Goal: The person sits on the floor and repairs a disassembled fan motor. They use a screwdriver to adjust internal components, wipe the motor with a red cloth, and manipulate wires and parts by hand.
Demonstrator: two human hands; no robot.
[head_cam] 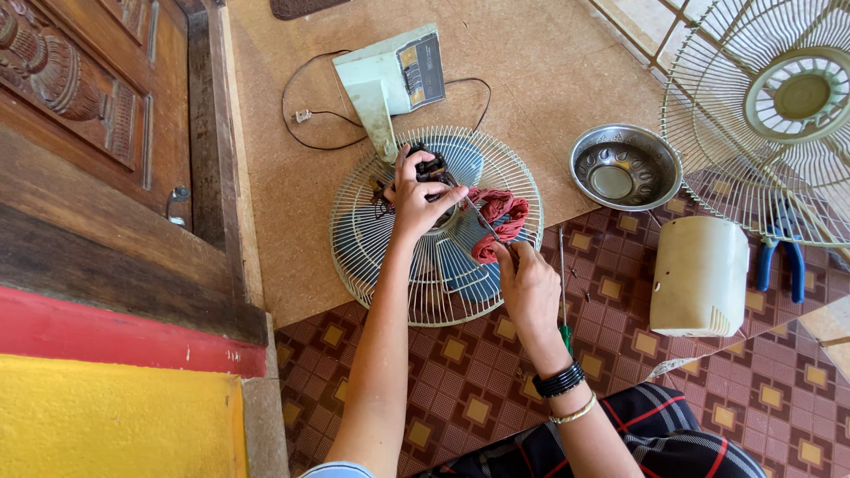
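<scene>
Your left hand (414, 196) is clamped on the dark fan motor block (431, 168), steadying it over the pale round wire fan guard (390, 257) on the floor. Your right hand (524, 288) pinches a thin metal screwdriver (482, 219), tip angled into the motor beside the red rag (498, 221). The steel bowl (625, 166) sits near, likely for small parts.

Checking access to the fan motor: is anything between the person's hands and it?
Nothing visible blocks it. The left hand already grips the dark motor above the fan guard. The right hand holds a thin tool angled toward it, beside a red cloth.
</scene>
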